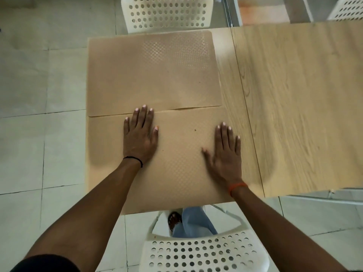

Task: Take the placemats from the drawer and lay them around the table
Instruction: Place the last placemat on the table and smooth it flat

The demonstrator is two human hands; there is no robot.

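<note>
Two tan placemats lie on the left end of the wooden table [294, 95]. The far placemat [153, 71] sits by the far edge, and its near edge overlaps the near placemat [176, 154] a little. My left hand [140, 138] rests flat on the near placemat, its fingertips touching the seam between the two mats. My right hand [225, 156] lies flat on the right part of the same mat, fingers straight and spread. Neither hand holds anything. No drawer is in view.
A white perforated chair [167, 14] stands at the far side of the table and another [202, 252] at the near side, right below me. A third chair [347, 10] shows at the top right. Pale floor tiles [39, 114] lie to the left.
</note>
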